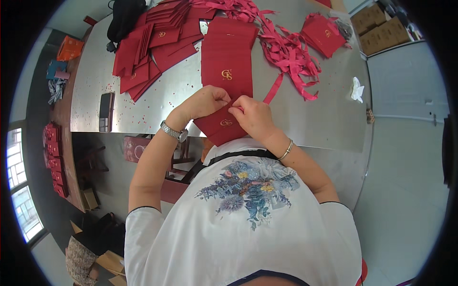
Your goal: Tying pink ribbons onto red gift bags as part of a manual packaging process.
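A red paper envelope (215, 132) with a gold emblem lies tilted at the table's front edge, close against my shirt. My left hand (209, 101) is closed, its thumb and fingers pinched at the envelope's upper edge. Beside it, my right hand (254, 117) pinches the same upper edge from the right. Anything small between the fingertips is hidden. Directly beyond my hands, a long overlapping row of red envelopes (226, 55) runs away from me. A heap of pink-red ribbons (291, 59) lies to the right, one loose end trailing toward my right hand.
Many red envelopes (167, 55) spread at the left, near a black bag (125, 21). A phone (106, 112) lies on the metal table (324, 119). Farther right are more envelopes (322, 35) and a white tissue (356, 89). Cardboard boxes (384, 28) stand at far right.
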Tool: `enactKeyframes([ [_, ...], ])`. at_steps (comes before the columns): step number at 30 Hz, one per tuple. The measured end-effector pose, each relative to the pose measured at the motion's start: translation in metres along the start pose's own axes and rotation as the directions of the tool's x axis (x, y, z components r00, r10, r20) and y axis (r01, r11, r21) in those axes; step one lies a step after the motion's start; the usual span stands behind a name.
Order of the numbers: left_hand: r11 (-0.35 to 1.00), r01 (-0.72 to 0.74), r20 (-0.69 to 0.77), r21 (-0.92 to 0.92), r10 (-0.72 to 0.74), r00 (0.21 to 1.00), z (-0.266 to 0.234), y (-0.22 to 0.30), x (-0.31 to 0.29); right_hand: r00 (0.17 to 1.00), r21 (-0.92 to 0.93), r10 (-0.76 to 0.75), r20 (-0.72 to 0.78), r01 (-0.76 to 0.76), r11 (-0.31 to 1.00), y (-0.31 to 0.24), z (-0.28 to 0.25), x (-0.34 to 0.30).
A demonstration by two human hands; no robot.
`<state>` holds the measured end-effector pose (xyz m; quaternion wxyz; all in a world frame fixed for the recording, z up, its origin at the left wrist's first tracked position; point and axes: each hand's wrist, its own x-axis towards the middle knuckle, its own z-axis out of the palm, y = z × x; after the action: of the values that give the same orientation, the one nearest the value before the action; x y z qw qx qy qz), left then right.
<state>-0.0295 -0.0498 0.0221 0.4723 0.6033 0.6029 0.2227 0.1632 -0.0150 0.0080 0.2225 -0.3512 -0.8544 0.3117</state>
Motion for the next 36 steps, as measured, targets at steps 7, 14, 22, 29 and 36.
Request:
enactKeyframes([
  [7,0.980,-0.075,-0.277,0.186,0.125,0.953,0.018,-0.002,-0.002,0.983,0.270,0.068,0.172,-0.114,0.956,0.012,-0.010,0.015],
  [14,0.585,0.004,-0.420,-0.811,-0.586,0.693,0.012,-0.023,0.004,0.947,0.260,0.140,0.287,-0.218,0.941,0.018,-0.013,0.014],
  [22,0.992,0.114,-0.555,0.060,-0.062,0.829,0.020,-0.014,-0.041,0.959,0.268,0.132,0.251,-0.200,0.942,0.024,-0.012,0.013],
  [29,0.961,0.025,-0.473,0.275,0.112,0.874,0.024,-0.019,-0.047,0.950,0.318,0.125,0.285,-0.217,0.923,0.023,-0.025,0.005],
  [36,0.984,0.129,-0.352,-0.124,-0.165,0.921,0.023,-0.054,-0.050,0.902,0.210,0.192,0.386,-0.288,0.934,0.051,-0.072,-0.040],
])
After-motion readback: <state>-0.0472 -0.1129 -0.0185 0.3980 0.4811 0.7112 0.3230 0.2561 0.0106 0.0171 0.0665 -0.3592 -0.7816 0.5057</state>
